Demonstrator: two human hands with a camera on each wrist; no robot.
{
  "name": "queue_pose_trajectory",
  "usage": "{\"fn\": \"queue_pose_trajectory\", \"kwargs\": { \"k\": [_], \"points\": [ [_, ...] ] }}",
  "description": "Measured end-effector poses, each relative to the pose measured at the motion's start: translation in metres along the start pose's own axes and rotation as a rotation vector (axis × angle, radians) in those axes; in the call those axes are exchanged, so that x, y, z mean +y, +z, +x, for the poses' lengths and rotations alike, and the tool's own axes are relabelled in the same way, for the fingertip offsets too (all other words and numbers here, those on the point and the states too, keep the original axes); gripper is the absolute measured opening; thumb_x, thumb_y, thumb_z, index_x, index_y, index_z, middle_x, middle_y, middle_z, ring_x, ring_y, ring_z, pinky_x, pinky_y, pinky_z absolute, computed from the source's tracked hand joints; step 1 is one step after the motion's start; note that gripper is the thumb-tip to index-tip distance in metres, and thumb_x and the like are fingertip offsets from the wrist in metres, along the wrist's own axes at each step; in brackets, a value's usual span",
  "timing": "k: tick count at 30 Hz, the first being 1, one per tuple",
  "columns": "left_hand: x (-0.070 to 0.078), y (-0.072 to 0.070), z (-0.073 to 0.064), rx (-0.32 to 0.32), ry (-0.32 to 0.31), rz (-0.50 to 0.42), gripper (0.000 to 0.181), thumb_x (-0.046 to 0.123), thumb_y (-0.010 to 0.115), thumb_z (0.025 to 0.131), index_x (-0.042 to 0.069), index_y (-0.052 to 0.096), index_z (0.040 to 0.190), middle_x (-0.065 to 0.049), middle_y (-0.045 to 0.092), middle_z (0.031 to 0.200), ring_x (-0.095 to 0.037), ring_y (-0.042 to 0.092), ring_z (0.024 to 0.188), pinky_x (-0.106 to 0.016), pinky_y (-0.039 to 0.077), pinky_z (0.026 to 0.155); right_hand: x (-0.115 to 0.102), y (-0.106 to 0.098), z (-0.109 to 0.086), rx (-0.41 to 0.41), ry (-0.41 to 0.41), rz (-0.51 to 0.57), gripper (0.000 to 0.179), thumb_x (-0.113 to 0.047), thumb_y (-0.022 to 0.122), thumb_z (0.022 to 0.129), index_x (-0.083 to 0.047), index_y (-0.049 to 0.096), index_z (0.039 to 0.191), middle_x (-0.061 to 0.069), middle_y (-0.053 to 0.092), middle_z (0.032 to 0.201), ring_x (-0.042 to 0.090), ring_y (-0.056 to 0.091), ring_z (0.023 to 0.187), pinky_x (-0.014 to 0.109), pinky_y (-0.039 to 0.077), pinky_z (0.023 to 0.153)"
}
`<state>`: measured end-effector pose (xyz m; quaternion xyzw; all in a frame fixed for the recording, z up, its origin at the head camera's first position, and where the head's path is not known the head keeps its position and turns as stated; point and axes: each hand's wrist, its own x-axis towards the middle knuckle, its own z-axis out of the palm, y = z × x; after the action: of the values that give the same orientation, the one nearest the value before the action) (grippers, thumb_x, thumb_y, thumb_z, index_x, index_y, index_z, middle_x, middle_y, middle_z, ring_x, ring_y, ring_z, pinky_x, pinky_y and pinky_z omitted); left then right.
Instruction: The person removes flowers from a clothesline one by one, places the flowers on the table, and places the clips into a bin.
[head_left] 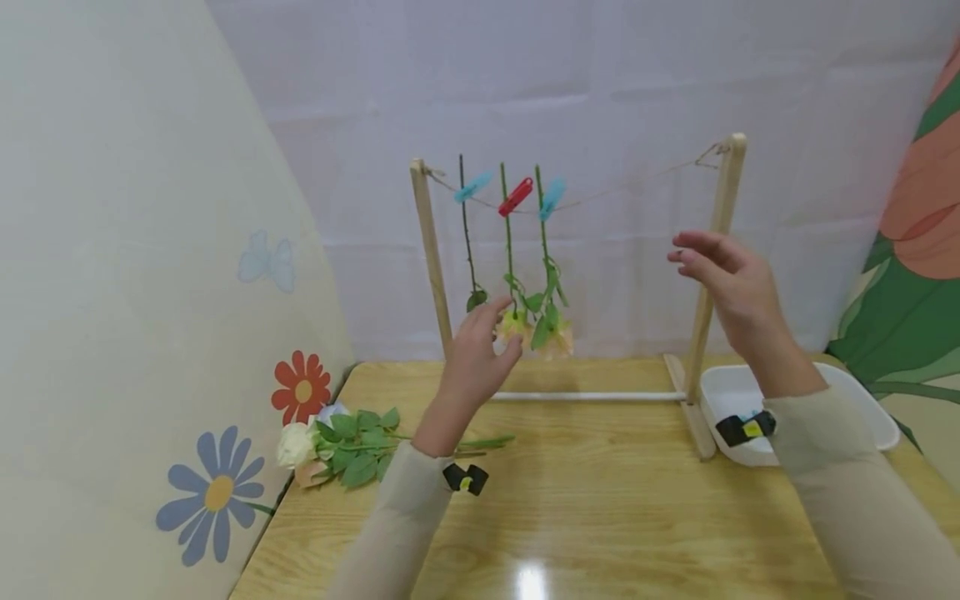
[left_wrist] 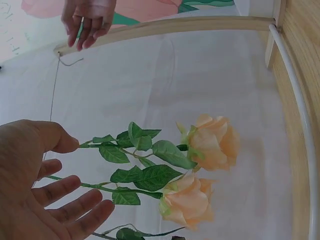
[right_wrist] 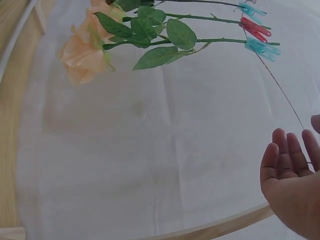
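Note:
Three stemmed flowers hang upside down from a thin string (right_wrist: 280,88) on a wooden frame. A red clothespin (head_left: 516,197) holds the middle stem; blue clothespins, one on the right stem (head_left: 552,198) and one on the left (head_left: 472,187), hold the others. Two peach roses (left_wrist: 187,202) show their blooms; the left flower's head is hidden behind my left hand (head_left: 477,358) in the head view. That hand is held up in front of the blooms, fingers spread and nothing gripped. Beside the right post (head_left: 726,187), my right hand (head_left: 738,292) is raised with loosely bent, bare fingers.
Loose flowers, among them a white rose (head_left: 296,444), lie on the left of the wooden table (head_left: 600,500), stems pointing right. A white plastic tub (head_left: 862,408) stands by the frame's right foot. Low between the posts runs a white rod (head_left: 592,396); the left post (head_left: 429,242) rises behind.

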<state>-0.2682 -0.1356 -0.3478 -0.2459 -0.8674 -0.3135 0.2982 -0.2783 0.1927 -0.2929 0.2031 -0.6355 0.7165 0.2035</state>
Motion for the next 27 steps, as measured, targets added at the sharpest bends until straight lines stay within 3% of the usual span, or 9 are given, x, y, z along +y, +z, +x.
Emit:
{"fn": "queue_pose_trajectory", "kwargs": {
  "k": [14, 22, 27],
  "points": [
    [0.017, 0.004, 0.020, -0.008, -0.127, -0.144, 0.050, 0.014, 0.065, 0.098, 0.010, 0.051, 0.146, -0.010, 0.056, 0.144, -0.029, 0.062, 0.120, -0.037, 0.059, 0.088, -0.011, 0.021, 0.018, -0.005, 0.007, 0.166, 0.024, -0.005, 0.068, 0.096, 0.000, 0.068, 0.119, 0.004, 0.070, 0.113, 0.016, 0.068, 0.102, 0.021, 0.055, 0.087],
    [0.016, 0.008, 0.027, -0.021, -0.151, -0.167, 0.051, 0.013, 0.065, 0.098, 0.010, 0.050, 0.147, -0.010, 0.055, 0.144, -0.029, 0.060, 0.124, -0.037, 0.059, 0.088, -0.014, 0.035, 0.029, -0.001, 0.011, 0.118, 0.024, -0.008, 0.070, 0.095, -0.002, 0.068, 0.118, 0.004, 0.070, 0.114, 0.016, 0.068, 0.102, 0.022, 0.055, 0.088],
    [0.020, 0.008, 0.040, -0.007, -0.145, -0.184, 0.054, 0.013, 0.066, 0.097, 0.009, 0.050, 0.147, -0.010, 0.056, 0.145, -0.028, 0.060, 0.124, -0.032, 0.060, 0.084, -0.017, 0.044, 0.041, -0.015, 0.005, 0.172, 0.022, -0.005, 0.070, 0.095, -0.001, 0.069, 0.116, 0.004, 0.070, 0.111, 0.016, 0.068, 0.100, 0.023, 0.055, 0.088]
  ]
}}
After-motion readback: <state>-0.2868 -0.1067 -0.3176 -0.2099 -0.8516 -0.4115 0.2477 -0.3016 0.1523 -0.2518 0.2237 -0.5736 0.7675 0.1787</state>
